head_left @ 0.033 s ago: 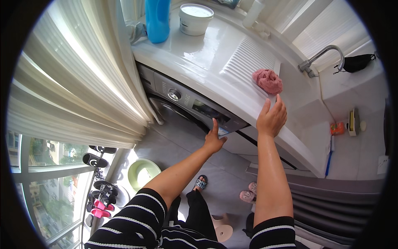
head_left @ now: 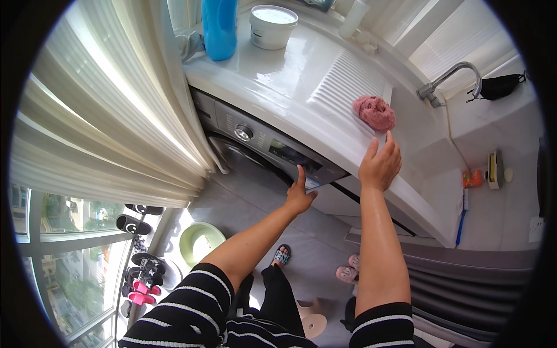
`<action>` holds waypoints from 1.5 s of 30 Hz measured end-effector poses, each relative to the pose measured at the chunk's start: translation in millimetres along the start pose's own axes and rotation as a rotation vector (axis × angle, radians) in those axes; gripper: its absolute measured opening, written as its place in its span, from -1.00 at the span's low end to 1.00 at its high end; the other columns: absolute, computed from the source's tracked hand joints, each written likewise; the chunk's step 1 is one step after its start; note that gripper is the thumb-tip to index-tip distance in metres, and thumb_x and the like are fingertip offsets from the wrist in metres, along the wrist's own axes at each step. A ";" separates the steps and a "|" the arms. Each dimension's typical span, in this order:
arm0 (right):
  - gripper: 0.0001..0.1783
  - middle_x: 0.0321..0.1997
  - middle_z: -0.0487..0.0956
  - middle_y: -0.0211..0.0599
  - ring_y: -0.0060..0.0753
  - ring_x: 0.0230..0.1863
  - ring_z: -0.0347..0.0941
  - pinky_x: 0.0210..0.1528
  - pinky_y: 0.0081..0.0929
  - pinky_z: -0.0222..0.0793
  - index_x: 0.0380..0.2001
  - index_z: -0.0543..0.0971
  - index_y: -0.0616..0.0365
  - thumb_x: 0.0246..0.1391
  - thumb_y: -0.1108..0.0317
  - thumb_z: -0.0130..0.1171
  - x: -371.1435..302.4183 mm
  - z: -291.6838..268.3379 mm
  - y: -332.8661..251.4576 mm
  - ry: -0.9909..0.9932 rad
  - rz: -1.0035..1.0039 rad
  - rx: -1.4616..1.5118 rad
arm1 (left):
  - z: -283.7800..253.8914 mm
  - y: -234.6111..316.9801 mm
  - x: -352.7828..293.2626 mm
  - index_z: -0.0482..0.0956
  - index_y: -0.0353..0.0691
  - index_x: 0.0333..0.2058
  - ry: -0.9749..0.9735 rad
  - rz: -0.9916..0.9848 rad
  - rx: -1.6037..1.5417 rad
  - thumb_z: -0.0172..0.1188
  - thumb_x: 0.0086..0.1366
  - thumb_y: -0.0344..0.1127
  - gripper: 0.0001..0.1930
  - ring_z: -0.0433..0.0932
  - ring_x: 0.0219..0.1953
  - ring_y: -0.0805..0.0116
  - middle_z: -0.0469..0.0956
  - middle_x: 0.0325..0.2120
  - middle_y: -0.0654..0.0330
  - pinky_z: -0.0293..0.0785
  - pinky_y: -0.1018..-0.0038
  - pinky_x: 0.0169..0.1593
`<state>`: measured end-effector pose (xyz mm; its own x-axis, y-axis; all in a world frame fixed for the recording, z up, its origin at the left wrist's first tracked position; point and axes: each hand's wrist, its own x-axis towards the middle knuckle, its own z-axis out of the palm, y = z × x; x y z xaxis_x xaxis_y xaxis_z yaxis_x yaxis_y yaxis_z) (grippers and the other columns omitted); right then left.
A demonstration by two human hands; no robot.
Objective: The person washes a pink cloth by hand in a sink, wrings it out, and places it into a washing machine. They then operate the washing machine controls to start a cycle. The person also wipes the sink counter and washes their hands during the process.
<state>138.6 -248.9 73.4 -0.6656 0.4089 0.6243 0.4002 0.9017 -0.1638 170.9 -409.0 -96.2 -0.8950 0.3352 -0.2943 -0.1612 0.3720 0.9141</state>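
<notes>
My left hand (head_left: 300,199) reaches to the front of a grey washing machine (head_left: 223,119), its index finger stretched out at the dark display (head_left: 284,152) and its thumb held apart. It holds nothing; whether the fingertip presses the panel I cannot tell. A round silver dial (head_left: 243,133) sits left of the display. My right hand (head_left: 380,165) is at the front edge of the white sink counter (head_left: 278,87), fingers extended and nothing in them. Just beyond its fingertips a crumpled pink cloth (head_left: 375,113) lies at the lower end of the ribbed washboard (head_left: 348,78).
A blue bottle (head_left: 219,32) and a lidded white tub (head_left: 272,28) stand on the counter's far left. The sink's faucet (head_left: 429,93) rises at right. Cream curtains (head_left: 116,104) hang at left. On the floor are a green basin (head_left: 220,233), several shoes and a pinkish stool (head_left: 313,325).
</notes>
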 end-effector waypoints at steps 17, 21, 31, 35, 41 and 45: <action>-0.54 0.05 0.43 -0.20 -0.12 0.11 0.31 0.18 -0.11 0.09 0.08 0.37 0.05 0.21 0.05 -0.08 2.0 -7.9 -6.2 0.012 0.010 0.006 | 2.1 -0.3 2.5 -0.51 0.14 0.33 -0.009 -0.032 -0.091 0.26 0.08 -0.23 0.11 0.36 0.09 -0.15 0.33 0.04 -0.28 0.29 0.24 0.13; -0.54 0.06 0.43 -0.22 -0.13 0.12 0.30 0.18 -0.11 0.08 0.08 0.37 0.04 0.21 0.05 -0.07 1.9 -8.1 -7.0 0.004 0.018 0.008 | -2.0 5.8 -1.1 -0.52 0.15 0.33 -0.021 -0.046 -0.084 0.26 0.08 -0.23 0.12 0.38 0.07 -0.13 0.35 0.03 -0.27 0.31 0.24 0.11; -0.54 0.07 0.42 -0.23 -0.14 0.12 0.30 0.20 -0.12 0.07 0.09 0.36 0.02 0.21 0.04 -0.08 1.0 -7.5 -6.2 -0.014 0.019 -0.004 | -11.2 15.2 -8.3 -0.52 0.15 0.33 -0.040 -0.060 -0.039 0.26 0.09 -0.23 0.11 0.37 0.09 -0.13 0.34 0.04 -0.27 0.31 0.23 0.12; -0.55 0.08 0.42 -0.23 -0.14 0.12 0.30 0.20 -0.12 0.06 0.09 0.37 0.02 0.22 0.04 -0.10 0.6 -7.0 -6.7 -0.020 0.021 -0.004 | -14.4 18.9 -11.0 -0.50 0.15 0.33 -0.044 -0.074 -0.029 0.26 0.10 -0.23 0.10 0.37 0.09 -0.12 0.34 0.05 -0.26 0.31 0.23 0.12; -0.53 0.06 0.40 -0.30 -0.22 0.14 0.28 0.21 0.03 0.07 0.10 0.34 -0.03 0.21 0.00 -0.10 0.9 -6.2 -5.5 -0.038 0.034 0.001 | -14.0 21.9 -12.8 -0.48 0.14 0.33 -0.051 -0.081 -0.039 0.26 0.09 -0.23 0.09 0.39 0.08 -0.10 0.35 0.05 -0.23 0.32 0.25 0.12; -0.53 0.06 0.40 -0.30 -0.22 0.14 0.29 0.21 0.03 0.06 0.10 0.35 -0.04 0.21 0.00 -0.10 0.7 -4.9 -4.4 -0.037 0.034 -0.005 | -13.2 23.7 -14.0 -0.44 0.13 0.34 -0.064 -0.082 -0.037 0.26 0.08 -0.24 0.08 0.39 0.08 -0.09 0.36 0.04 -0.21 0.31 0.26 0.12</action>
<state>139.4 -253.3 78.3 -0.6743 0.4444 0.5898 0.4260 0.8865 -0.1809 174.1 -416.3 -66.7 -0.8501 0.3595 -0.3848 -0.2495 0.3685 0.8955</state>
